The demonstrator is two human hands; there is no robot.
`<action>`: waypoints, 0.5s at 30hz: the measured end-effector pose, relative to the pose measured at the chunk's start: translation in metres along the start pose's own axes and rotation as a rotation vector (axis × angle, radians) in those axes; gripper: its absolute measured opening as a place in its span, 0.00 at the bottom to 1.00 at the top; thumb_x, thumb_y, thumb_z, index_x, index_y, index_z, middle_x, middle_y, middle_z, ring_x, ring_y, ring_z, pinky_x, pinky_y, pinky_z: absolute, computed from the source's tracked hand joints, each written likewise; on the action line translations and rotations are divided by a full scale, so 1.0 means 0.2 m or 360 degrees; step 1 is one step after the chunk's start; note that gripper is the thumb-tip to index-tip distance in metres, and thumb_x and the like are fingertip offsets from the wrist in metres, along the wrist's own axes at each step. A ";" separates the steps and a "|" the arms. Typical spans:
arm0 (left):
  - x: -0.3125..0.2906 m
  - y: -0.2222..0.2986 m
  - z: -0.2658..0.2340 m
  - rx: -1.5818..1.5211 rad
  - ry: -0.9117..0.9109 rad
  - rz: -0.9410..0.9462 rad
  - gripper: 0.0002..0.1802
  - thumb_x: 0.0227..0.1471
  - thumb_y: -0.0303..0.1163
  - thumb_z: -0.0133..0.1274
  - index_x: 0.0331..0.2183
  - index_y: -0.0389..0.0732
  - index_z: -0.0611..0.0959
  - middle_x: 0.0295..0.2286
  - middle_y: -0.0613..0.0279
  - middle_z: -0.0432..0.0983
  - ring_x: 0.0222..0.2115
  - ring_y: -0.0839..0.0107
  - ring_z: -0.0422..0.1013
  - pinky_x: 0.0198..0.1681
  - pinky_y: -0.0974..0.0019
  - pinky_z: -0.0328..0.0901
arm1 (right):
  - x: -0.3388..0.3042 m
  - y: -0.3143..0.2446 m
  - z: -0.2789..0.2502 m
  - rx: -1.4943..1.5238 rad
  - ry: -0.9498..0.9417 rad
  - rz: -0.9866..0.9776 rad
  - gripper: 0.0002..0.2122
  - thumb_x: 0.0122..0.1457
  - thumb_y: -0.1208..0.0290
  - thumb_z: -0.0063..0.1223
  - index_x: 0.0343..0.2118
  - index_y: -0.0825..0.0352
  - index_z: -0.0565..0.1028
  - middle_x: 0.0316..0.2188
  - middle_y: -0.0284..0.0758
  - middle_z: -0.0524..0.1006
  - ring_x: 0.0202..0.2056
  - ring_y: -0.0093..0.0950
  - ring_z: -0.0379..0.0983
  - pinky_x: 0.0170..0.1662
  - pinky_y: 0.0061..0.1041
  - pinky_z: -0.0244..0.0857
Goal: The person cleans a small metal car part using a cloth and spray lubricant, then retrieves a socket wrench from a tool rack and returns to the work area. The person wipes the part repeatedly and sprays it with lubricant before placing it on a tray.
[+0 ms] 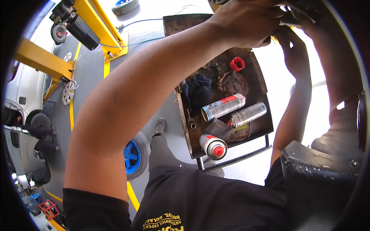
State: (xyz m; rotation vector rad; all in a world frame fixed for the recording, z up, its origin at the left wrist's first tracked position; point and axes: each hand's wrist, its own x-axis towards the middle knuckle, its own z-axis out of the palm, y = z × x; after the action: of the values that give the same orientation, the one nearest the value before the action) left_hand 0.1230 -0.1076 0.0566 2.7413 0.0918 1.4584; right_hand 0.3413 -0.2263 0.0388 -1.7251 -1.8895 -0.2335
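Both arms are raised to the top right, against a dark part (298, 13) whose kind I cannot make out. My left hand (250, 25) is closed, its fingers curled at the edge of that part; what they grip is hidden. Close beside it, my right hand (295, 52) reaches up with bent fingers, also closed on something I cannot make out. Below the hands stands a dark metal tool cart (254, 84). On its top are spray cans (223, 107), (248, 115), (214, 147), a red cap (237, 64), a dark cloth (197, 90) and a socket (192, 125).
A large dark body (320, 165) with a scuffed black edge crowds my right side. Yellow lift posts (100, 27) and a silver vehicle (23, 96) stand to the left. A blue-rimmed wheel (135, 156) lies near my feet. A hose (138, 44) crosses the floor.
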 end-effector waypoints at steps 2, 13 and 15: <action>0.01 -0.02 0.00 0.0074 0.0140 0.0114 0.38 0.51 0.22 0.56 0.64 0.50 0.73 0.66 0.54 0.62 0.65 0.37 0.58 0.68 0.39 0.61 | 0.06 -0.02 -0.03 0.0143 -0.0044 0.0112 0.16 0.72 0.63 0.51 0.57 0.67 0.78 0.52 0.37 0.83 0.53 0.29 0.77 0.59 0.32 0.66; 0.02 -0.03 0.01 0.0200 0.0050 0.0284 0.31 0.50 0.26 0.58 0.58 0.41 0.79 0.58 0.58 0.73 0.65 0.61 0.60 0.67 0.44 0.56 | 0.05 0.03 0.03 0.0162 0.0104 0.0125 0.11 0.71 0.68 0.54 0.50 0.68 0.81 0.45 0.36 0.85 0.49 0.30 0.79 0.56 0.31 0.67; 0.02 -0.03 -0.01 0.0171 0.0056 0.0270 0.29 0.49 0.26 0.59 0.55 0.41 0.81 0.57 0.57 0.73 0.65 0.59 0.60 0.67 0.44 0.55 | 0.07 0.00 0.02 0.0259 0.0085 0.0048 0.10 0.70 0.69 0.54 0.48 0.68 0.81 0.43 0.36 0.85 0.48 0.31 0.80 0.55 0.31 0.68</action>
State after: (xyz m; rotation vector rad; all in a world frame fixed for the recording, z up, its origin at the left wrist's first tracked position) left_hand 0.1231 -0.1015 0.0599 2.8718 -0.0656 1.5875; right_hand 0.3404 -0.2123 0.0424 -1.6215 -1.7915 -0.1099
